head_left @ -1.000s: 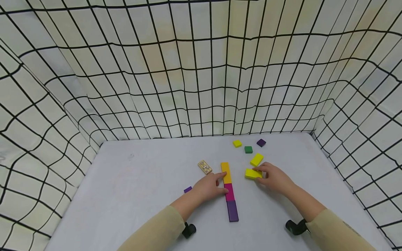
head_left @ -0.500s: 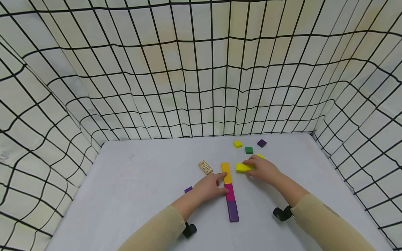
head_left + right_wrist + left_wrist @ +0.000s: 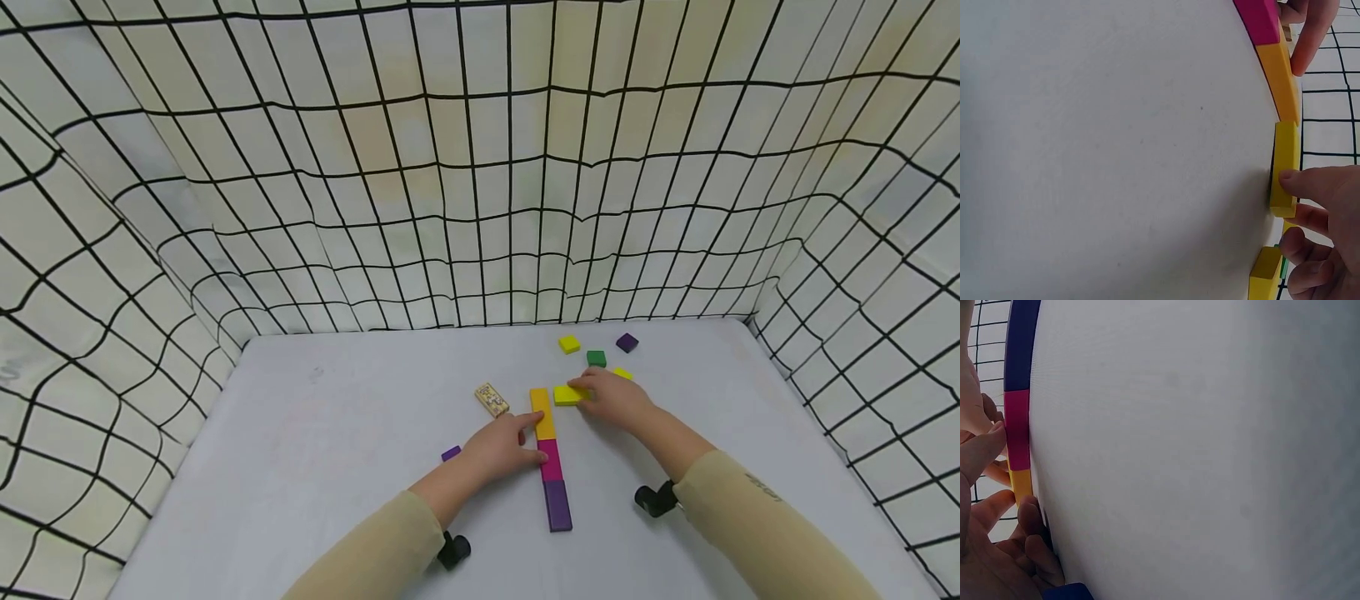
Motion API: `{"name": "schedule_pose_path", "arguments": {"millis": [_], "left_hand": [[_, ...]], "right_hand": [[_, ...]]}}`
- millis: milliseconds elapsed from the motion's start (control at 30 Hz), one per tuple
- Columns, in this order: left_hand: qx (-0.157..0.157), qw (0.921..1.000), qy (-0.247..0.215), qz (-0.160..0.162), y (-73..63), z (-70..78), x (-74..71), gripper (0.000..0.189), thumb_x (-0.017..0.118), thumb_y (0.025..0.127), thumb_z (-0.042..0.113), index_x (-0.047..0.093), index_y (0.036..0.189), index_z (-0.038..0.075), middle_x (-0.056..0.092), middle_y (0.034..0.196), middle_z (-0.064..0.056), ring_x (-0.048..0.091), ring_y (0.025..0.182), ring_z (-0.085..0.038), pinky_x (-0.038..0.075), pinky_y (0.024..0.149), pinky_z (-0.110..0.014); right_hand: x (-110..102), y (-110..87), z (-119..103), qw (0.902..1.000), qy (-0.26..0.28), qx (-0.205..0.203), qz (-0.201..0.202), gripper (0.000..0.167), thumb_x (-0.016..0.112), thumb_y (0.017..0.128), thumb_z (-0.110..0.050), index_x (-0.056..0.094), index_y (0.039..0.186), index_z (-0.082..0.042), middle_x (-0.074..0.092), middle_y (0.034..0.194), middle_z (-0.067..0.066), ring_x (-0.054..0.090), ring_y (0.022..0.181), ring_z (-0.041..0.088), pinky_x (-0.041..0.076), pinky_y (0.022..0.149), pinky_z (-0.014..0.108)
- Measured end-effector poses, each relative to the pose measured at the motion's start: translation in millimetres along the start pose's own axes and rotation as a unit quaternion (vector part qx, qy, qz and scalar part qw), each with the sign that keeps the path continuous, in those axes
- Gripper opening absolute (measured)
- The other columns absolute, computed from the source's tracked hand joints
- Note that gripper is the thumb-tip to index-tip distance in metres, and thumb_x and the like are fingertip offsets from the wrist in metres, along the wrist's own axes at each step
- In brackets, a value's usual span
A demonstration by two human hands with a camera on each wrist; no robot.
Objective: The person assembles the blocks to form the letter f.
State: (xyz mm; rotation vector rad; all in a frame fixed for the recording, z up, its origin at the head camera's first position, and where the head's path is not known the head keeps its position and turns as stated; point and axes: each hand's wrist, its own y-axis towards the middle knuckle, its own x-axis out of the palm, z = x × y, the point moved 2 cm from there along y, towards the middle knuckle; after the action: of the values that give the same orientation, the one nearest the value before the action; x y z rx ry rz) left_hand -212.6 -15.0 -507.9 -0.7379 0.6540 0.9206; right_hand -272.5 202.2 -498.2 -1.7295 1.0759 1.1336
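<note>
An orange block, a magenta block and a purple block lie end to end in a line on the white table. My left hand rests beside the line, its index finger touching the orange block and its thumb at the magenta one. Between thumb and fingers my right hand pinches a yellow block, just right of the orange block's far end. In the right wrist view, the thumb presses the near face of that yellow block. Another yellow block is partly hidden behind the right hand.
Farther back lie a small yellow block, a green block and a dark purple block. A patterned beige block and a small purple block lie left of the line. Black netting over pale walls surrounds the table.
My right hand has carried the yellow block leftward and slightly away, closer to the orange block's far end. My left hand stays in the same place on the line.
</note>
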Motion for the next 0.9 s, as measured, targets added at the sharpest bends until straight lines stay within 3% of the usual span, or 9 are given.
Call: {"name": "schedule_pose_path", "arguments": {"millis": [333, 900], "left_hand": [[0.003, 1.0000, -0.006, 0.001, -2.6, 2.5, -1.5, 0.069, 0.076, 0.085, 0.044, 0.050, 0.147, 0.031, 0.052, 0.081, -0.001, 0.048, 0.074, -0.014, 0.037, 0.060, -0.029], [0.001, 1.0000, -0.002, 0.003, -2.8, 1.4, -2.3, 0.069, 0.076, 0.085, 0.044, 0.050, 0.147, 0.030, 0.051, 0.079, -0.001, 0.047, 0.071, -0.014, 0.036, 0.059, -0.029]], "right_hand": [[1.3, 3.6, -3.7, 0.9998, -0.018, 0.002, -0.007, 0.040, 0.069, 0.093, -0.022, 0.065, 0.133, -0.018, 0.062, 0.125, 0.008, 0.058, 0.116, 0.027, 0.049, 0.096, 0.045], [1.2, 2.8, -9.0, 0.9999, 0.003, 0.009, -0.005, 0.040, 0.070, 0.093, -0.022, 0.066, 0.132, -0.018, 0.061, 0.128, 0.010, 0.056, 0.119, 0.029, 0.047, 0.098, 0.047]]}}
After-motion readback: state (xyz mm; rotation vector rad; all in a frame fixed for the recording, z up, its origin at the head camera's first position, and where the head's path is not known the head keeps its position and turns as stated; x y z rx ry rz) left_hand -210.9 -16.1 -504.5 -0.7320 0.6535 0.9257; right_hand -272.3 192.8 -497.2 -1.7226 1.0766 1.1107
